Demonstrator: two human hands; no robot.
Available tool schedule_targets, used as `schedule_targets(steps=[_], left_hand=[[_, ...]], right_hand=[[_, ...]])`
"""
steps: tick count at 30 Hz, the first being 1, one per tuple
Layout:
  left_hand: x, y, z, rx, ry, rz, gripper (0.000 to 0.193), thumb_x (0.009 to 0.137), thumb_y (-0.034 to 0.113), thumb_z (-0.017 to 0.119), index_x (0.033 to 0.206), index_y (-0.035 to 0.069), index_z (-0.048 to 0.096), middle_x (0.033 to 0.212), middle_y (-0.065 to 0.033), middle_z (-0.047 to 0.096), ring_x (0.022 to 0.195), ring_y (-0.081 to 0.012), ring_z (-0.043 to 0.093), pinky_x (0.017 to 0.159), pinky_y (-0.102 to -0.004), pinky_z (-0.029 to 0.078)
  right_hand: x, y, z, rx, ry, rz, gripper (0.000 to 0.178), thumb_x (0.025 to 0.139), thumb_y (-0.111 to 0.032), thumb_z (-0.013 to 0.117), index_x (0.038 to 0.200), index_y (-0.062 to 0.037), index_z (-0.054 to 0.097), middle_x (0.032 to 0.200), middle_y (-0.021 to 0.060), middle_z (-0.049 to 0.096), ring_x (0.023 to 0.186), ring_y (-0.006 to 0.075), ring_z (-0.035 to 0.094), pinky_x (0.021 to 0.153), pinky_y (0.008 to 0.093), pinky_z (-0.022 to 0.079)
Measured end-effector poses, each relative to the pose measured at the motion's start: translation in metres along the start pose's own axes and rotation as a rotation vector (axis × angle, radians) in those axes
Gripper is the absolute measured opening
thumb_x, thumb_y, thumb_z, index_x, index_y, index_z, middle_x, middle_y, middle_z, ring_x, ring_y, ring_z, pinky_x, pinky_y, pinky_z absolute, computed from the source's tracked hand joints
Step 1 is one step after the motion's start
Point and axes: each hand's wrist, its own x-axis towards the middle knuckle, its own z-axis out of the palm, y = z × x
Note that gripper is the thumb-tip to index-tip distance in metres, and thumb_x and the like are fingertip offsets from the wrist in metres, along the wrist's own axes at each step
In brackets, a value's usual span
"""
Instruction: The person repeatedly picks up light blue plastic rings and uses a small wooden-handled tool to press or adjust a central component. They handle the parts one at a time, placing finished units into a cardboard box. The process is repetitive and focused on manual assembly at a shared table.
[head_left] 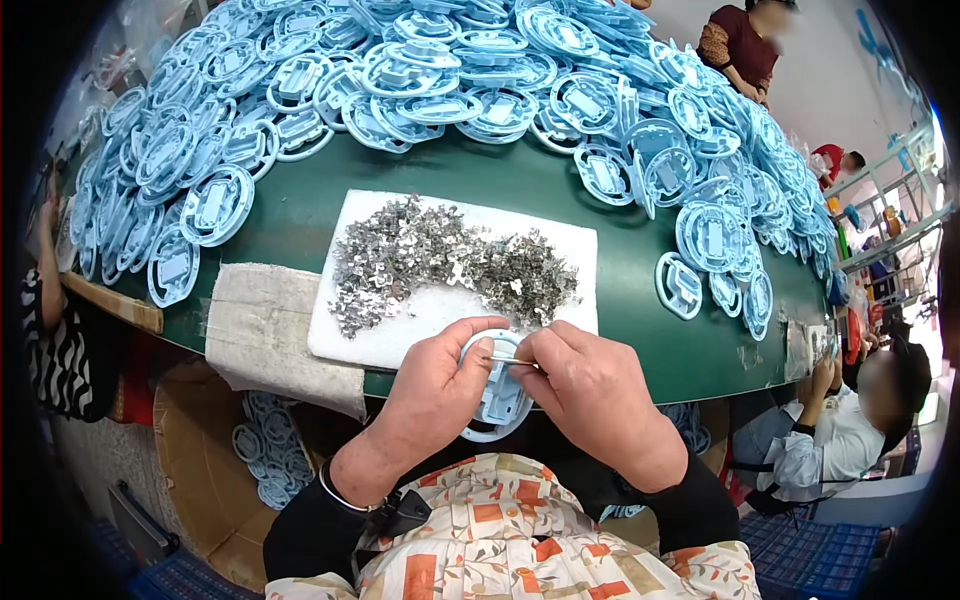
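Note:
My left hand (437, 377) is closed around the left side of a light-blue round plastic part (500, 408), a ring with a moulded plate inside, held tilted in front of my lap at the table's near edge. My right hand (592, 385) pinches a thin metal pin-like tool (508, 360) whose tip lies over the part's upper half, close to my left thumb. Just beyond both hands, a heap of small silvery metal clips (440, 255) lies on a white foam board (570, 245). My fingers hide some of the part's upper half.
A large pile of light-blue round parts (490, 75) covers the far side of the green table (290, 205). A worn cloth-wrapped pad (270, 330) adjoins the foam board. Below left, a cardboard box (195, 470) contains more parts. Several people sit or stand around the table.

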Motion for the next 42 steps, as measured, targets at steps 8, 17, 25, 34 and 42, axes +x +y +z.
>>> schedule_targets(steps=[8,17,25,34,42], left_hand=[[0.003,-0.013,-0.004,-0.337,-0.011,-0.007,0.033,0.105,0.01,0.046,0.133,-0.003,0.057,0.107,-0.0067,0.069,0.092,-0.007,0.065,0.081,-0.0227,0.055],[-0.003,-0.005,-0.013,0.108,-0.121,0.307,0.04,0.1,0.011,0.055,0.136,-0.004,0.054,0.114,-0.0089,0.066,0.102,-0.0105,0.063,0.088,-0.0242,0.052],[-0.009,-0.002,-0.018,-0.361,-0.258,0.032,0.044,0.098,0.012,0.054,0.138,-0.005,0.047,0.123,-0.0114,0.063,0.104,-0.0155,0.065,0.089,-0.0274,0.053],[-0.012,-0.025,-0.014,-1.283,-0.407,-0.22,0.046,0.107,0.032,0.033,0.138,0.0,0.046,0.096,-0.0043,0.053,0.068,-0.0101,0.046,0.051,-0.0241,0.041],[-0.011,-0.036,-0.023,-1.1,-0.513,-0.196,0.039,0.104,0.024,0.049,0.136,0.003,0.048,0.096,-0.0027,0.059,0.073,-0.0089,0.056,0.06,-0.0262,0.05]], right_hand=[[-0.003,0.011,-0.002,0.437,0.065,0.314,0.023,0.09,-0.011,0.073,0.107,0.0005,0.063,0.084,0.0096,0.065,0.066,0.0158,0.062,0.06,0.028,0.051],[-0.016,0.026,0.011,1.104,-0.261,0.551,0.02,0.103,-0.022,0.06,0.109,-0.0032,0.061,0.08,-0.0051,0.058,0.062,0.0007,0.049,0.052,0.018,0.041],[-0.02,0.021,0.004,1.595,-0.218,0.57,0.03,0.102,-0.023,0.062,0.124,-0.0026,0.061,0.079,-0.0054,0.058,0.061,0.0006,0.049,0.053,0.017,0.039],[-0.002,-0.003,0.02,0.987,0.111,0.248,0.038,0.089,-0.011,0.077,0.122,-0.0027,0.061,0.071,-0.0021,0.059,0.063,0.0033,0.049,0.056,0.0217,0.041],[0.0,0.007,0.021,0.799,0.038,0.242,0.019,0.087,-0.009,0.076,0.105,-0.0046,0.07,0.068,-0.002,0.057,0.061,0.0058,0.048,0.055,0.0244,0.041]])
